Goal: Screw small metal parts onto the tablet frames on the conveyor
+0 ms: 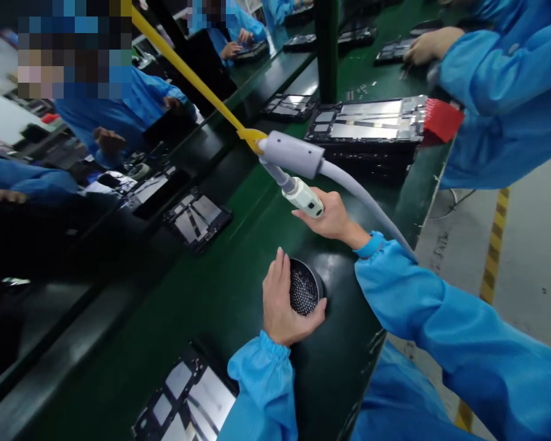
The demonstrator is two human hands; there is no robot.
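Note:
My left hand (280,306) grips a round black dish (304,288) by its rim, fingers along the far left side and thumb at the near right. The dish has a dotted, mesh-like inside with small dark bits in it, too small to name. My right hand (333,214) is closed around a pale green-white corded tool (304,197), shaped like an electric screwdriver, with a dark switch on its side. Its working tip is hidden. A grey sleeve (294,153) and a thick grey cable sit just above it, tied to a yellow strap (188,70).
Opened tablet-like devices lie on the green bench (239,233): one near left (188,398), one farther left (197,217), and a stack (367,122) ahead with a red piece (442,120). A dark post (326,49) rises behind. Co-workers in blue sleeves (500,79) work around.

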